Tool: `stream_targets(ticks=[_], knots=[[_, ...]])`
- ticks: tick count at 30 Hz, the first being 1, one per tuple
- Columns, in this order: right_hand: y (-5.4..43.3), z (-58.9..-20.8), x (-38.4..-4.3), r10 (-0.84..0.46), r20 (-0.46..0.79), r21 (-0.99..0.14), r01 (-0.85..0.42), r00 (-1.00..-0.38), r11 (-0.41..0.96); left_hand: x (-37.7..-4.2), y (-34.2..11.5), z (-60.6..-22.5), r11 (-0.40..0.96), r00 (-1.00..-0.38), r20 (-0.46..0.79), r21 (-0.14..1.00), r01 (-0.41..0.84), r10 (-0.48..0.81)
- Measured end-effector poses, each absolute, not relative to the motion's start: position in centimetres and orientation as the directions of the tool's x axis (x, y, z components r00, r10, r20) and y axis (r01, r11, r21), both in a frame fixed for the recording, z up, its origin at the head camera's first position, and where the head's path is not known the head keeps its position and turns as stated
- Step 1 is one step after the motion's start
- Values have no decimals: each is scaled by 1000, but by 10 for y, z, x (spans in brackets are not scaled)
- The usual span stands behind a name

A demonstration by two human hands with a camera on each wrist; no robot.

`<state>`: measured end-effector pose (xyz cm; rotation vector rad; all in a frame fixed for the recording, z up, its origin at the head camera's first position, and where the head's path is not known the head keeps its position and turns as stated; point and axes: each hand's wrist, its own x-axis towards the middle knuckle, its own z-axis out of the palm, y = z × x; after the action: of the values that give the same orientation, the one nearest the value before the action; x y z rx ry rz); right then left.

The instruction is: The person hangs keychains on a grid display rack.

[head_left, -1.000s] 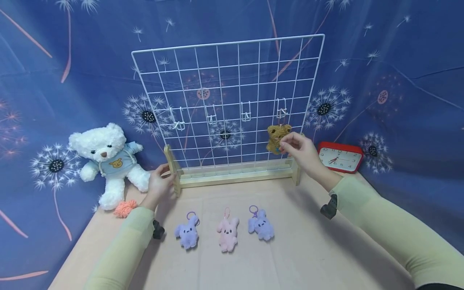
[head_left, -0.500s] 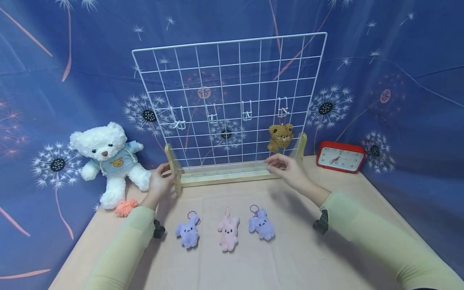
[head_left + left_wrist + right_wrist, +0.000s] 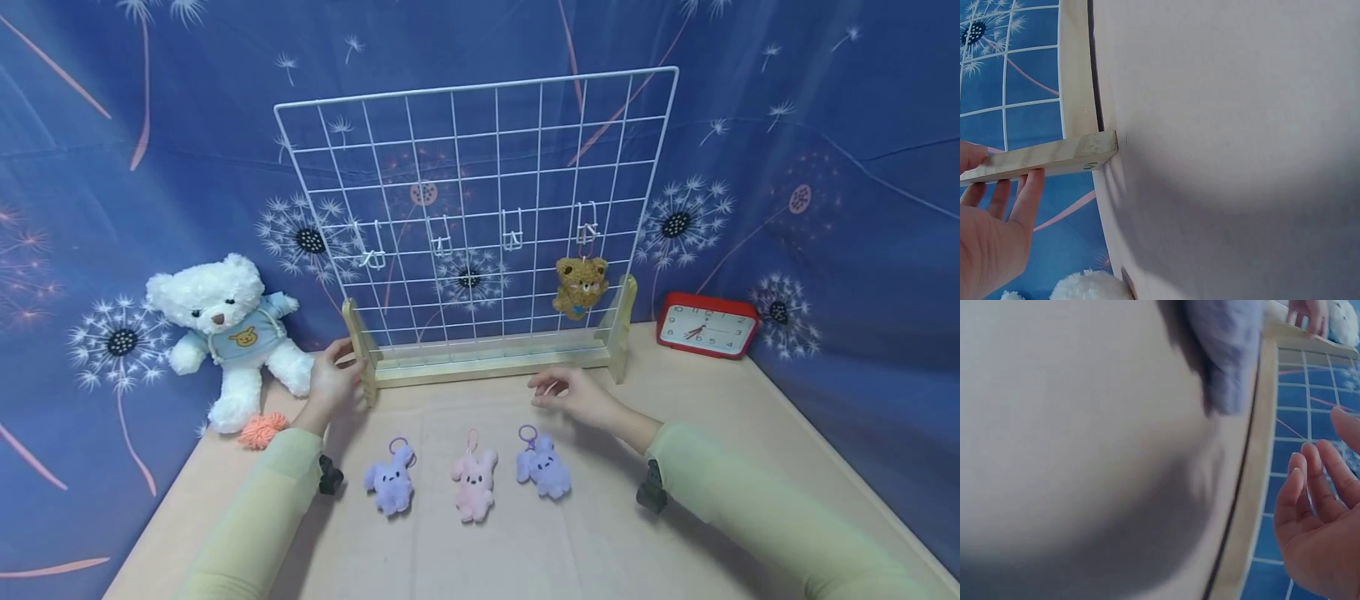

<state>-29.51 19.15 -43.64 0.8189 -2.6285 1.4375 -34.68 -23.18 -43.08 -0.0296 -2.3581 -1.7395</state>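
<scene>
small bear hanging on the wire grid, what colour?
Brown: the small bear shows best in the head view.

From my end there's bench [image 3: 701,396] to spare between the right hand [image 3: 576,397] and the red clock [image 3: 708,325], plus a strip ahead of the wooden base [image 3: 487,370], bounded in front by the left purple plush [image 3: 391,483], pink plush [image 3: 474,487] and right purple plush [image 3: 546,471], with gaps between them. I'm tight on the left, where the left hand [image 3: 335,382] grips the end support [image 3: 362,354] and the white bear [image 3: 243,342] and coral yarn [image 3: 262,431] crowd that arm. Straight back, the wire grid [image 3: 497,174] blocks me, its right end fronted by the hanging brown bear [image 3: 581,287].
</scene>
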Motion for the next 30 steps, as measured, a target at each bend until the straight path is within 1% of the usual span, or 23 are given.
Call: stream_targets(ticks=[3, 8, 11, 19, 30], knots=[[187, -446, -293, -440, 244, -762, -451, -864, 465, -347, -232, -430, 308, -978, 177, 942, 137, -106], [177, -457, -287, -411, 135, -771, -356, -901, 527, -347, -233, -431, 316, -979, 176, 939, 134, -107], [173, -463, -286, -393, 98, -773, -318, -914, 549, -349, -234, -431, 318, -978, 175, 939, 132, -110], [166, -471, -283, -328, 64, -720, -271, -942, 639, -352, -235, -434, 317, -977, 185, 938, 143, -109], [157, -468, -281, -238, 13, -683, -182, -971, 707, -353, -235, -435, 327, -977, 182, 935, 135, -116]])
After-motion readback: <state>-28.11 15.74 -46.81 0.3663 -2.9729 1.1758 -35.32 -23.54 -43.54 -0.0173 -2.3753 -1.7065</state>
